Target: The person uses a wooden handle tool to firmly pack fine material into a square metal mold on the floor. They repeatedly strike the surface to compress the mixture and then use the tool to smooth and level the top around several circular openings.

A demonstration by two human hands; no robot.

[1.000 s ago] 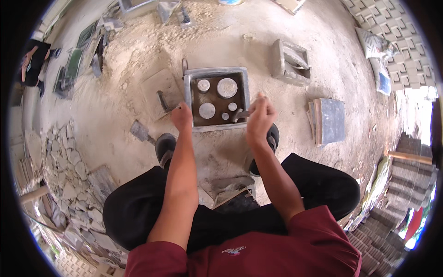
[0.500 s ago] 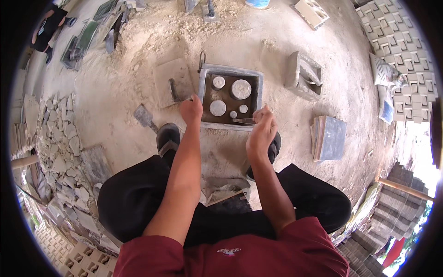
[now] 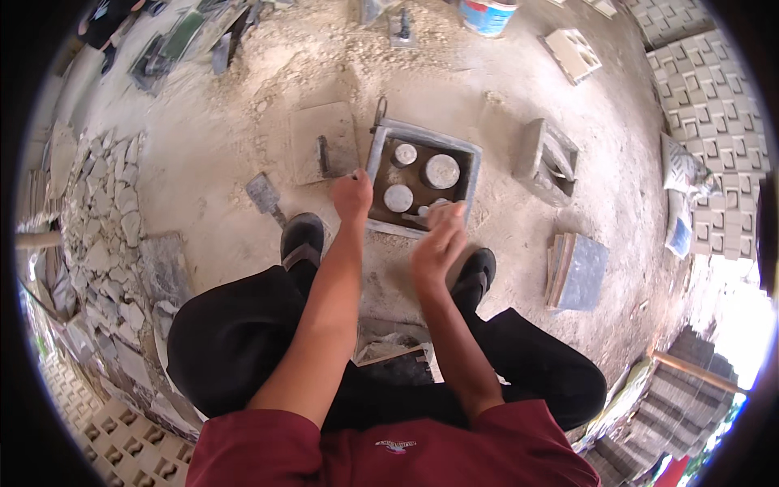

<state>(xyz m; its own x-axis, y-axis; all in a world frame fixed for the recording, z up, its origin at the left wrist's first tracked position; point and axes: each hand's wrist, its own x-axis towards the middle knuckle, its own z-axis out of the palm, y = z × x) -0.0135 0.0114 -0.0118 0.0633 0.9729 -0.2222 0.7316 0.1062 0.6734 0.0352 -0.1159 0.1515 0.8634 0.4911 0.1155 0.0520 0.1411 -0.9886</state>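
A square grey metal mould box (image 3: 474, 169) lies on the dusty floor between my feet. Inside it, several round pale discs or cylinders of different sizes, such as the large cylinder (image 3: 442, 171), stand in brown material. My left hand (image 3: 352, 197) is closed against the left wall near its front corner; whatever it grips is hidden. Over the front right part of the box, my right hand (image 3: 441, 243) is closed around a small trowel (image 3: 415, 219). The trowel's narrow blade reaches into the box beside the small discs, which my fingers partly cover.
Left of the box lie a flat plate with a handle (image 3: 304, 134) and a scraper (image 3: 263, 194). On the right are a concrete block mould (image 3: 537, 174) and stacked slabs (image 3: 582, 272). A bucket (image 3: 487, 18) and a trowel (image 3: 402, 31) sit beyond. Broken stones (image 3: 101, 219) cover the left.
My right hand has moved left and over the box's front part, carrying the trowel among the small discs. My left hand stays at the left wall. The whole view has shifted slightly.
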